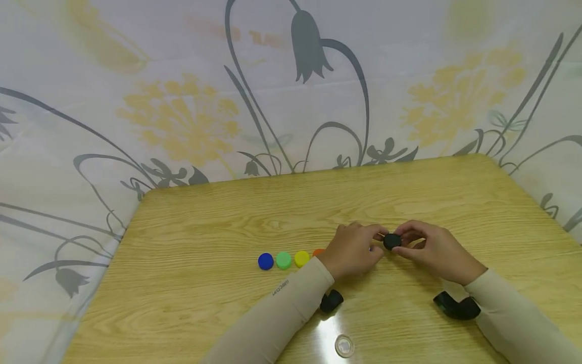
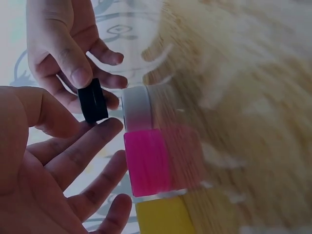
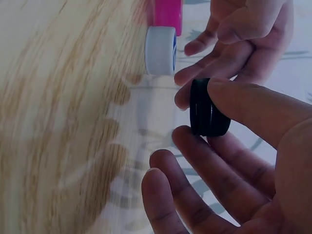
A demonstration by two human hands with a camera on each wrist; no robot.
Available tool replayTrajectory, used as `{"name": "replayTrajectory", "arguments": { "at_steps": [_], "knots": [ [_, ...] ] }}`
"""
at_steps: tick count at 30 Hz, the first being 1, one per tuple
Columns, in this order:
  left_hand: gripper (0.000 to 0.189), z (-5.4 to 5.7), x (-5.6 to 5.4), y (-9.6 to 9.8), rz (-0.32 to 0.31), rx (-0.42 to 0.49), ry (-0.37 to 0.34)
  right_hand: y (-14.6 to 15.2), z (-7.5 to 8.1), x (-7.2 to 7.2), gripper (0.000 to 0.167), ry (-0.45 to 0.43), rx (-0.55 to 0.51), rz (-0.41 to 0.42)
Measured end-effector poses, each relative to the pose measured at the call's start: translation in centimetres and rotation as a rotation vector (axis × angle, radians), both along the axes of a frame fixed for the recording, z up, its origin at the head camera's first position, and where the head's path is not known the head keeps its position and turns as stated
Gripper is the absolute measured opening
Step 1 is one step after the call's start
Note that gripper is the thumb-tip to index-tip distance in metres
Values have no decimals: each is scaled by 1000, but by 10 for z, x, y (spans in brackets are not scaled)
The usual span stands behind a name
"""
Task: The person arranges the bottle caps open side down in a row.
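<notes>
My right hand (image 1: 429,247) pinches a small round black bottle cap (image 1: 392,241) between thumb and fingers, holding it on its edge in both wrist views. The fingertips of my left hand (image 1: 352,250) are right at the cap's edge, with the thumb apart from it and the other fingers loosely spread. Close by on the table stand a white cap (image 3: 161,51) with blue on its face and a pink cap (image 2: 146,163). In the head view both are mostly hidden by my left hand.
A row of caps runs leftward on the wooden table (image 1: 204,303): orange (image 1: 318,252), yellow (image 1: 302,259), green (image 1: 284,260) and blue (image 1: 265,261). A flat round ringed disc (image 1: 344,346) lies near the front. Dark curved pieces sit at the left sleeve (image 1: 332,301) and right sleeve (image 1: 456,306). Flower-patterned cloth hangs behind.
</notes>
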State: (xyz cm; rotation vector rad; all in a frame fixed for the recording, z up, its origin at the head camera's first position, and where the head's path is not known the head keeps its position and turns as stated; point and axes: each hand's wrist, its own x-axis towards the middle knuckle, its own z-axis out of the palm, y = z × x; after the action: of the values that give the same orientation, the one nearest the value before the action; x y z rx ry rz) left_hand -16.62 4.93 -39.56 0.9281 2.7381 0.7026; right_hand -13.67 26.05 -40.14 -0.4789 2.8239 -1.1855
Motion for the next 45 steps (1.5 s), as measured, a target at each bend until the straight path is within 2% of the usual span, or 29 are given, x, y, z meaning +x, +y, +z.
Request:
{"name": "replayTrajectory", "arguments": {
  "at_steps": [10, 25, 33, 40, 45],
  "knots": [
    [37, -3, -2, -1, -28, 7, -43, -1, -3, 0, 23, -1, 17, 23],
    [33, -4, -2, -1, -70, -18, -73, 0, -5, 2, 25, 10, 111, 18],
    [34, -7, -3, 0, -76, -27, -66, 0, -8, 0, 27, -8, 114, 29],
    [34, -6, -2, -2, -81, -20, -62, -1, -7, -1, 28, 12, 127, 42],
    [34, -5, -3, -3, -67, -7, -11, -1, -5, -1, 37, -4, 141, 40]
  ]
}}
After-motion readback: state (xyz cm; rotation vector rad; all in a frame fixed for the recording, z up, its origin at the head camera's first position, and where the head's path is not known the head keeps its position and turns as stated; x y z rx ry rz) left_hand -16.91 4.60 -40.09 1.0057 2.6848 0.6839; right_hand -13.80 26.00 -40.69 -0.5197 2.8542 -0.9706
